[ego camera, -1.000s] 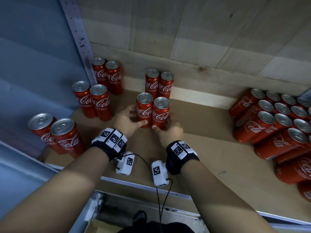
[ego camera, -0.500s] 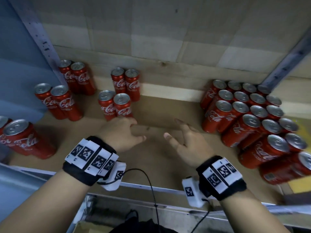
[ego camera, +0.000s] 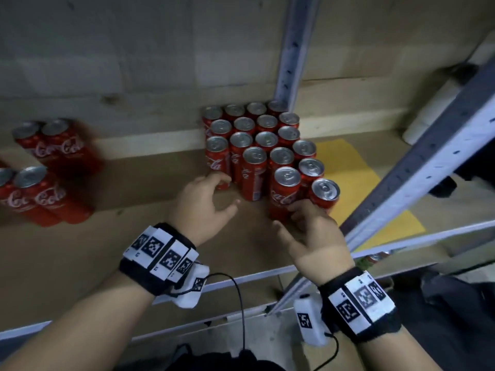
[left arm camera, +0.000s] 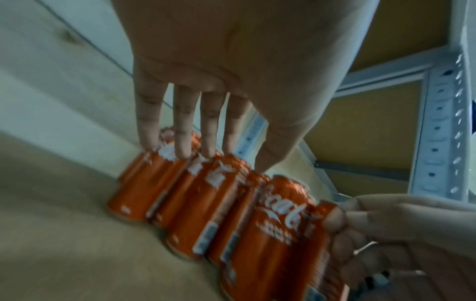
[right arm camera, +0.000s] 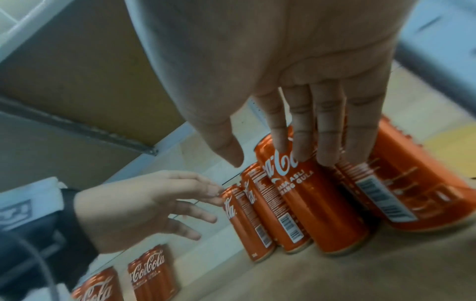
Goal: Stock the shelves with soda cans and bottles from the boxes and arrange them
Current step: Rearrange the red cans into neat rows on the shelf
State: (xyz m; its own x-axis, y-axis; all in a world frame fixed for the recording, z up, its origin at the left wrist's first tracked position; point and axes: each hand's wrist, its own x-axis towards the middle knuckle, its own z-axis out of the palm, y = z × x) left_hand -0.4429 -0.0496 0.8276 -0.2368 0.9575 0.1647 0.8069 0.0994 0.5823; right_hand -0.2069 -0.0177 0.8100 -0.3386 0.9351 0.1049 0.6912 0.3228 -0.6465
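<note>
Two hands of mine are working at the block of red soda cans [ego camera: 257, 145] that is standing upright in tight rows on the shelf board [ego camera: 112, 253], packed against the back edge by the grey upright post [ego camera: 290, 49]. My left hand [ego camera: 199, 207] is hovering at the block's left front corner with its fingers [left arm camera: 181, 130] loosely spread and only lightly bent; the fingertips are lying at the nearest left can [ego camera: 218, 162], and I am gripping nothing. My right hand [ego camera: 313, 231] is reaching to the block's near right corner, where the front can [ego camera: 285, 192] and its neighbour can [ego camera: 324, 192] are standing side by side. The right fingers [right arm camera: 327, 126] are lying nearly straight against the sides of these two, with the thumb held apart to the left, so I am touching them rather than clasping them.

Four more cans are showing, blurred, toward the left end of the board in two pairs: a rear pair [ego camera: 51, 145] near the back edge and a front pair [ego camera: 32, 194] closer to me, both well apart from the block. Beyond the block's right side a yellow sheet [ego camera: 351, 178] is lying on the board. Black bands with printed square markers are sitting on both my wrists.
</note>
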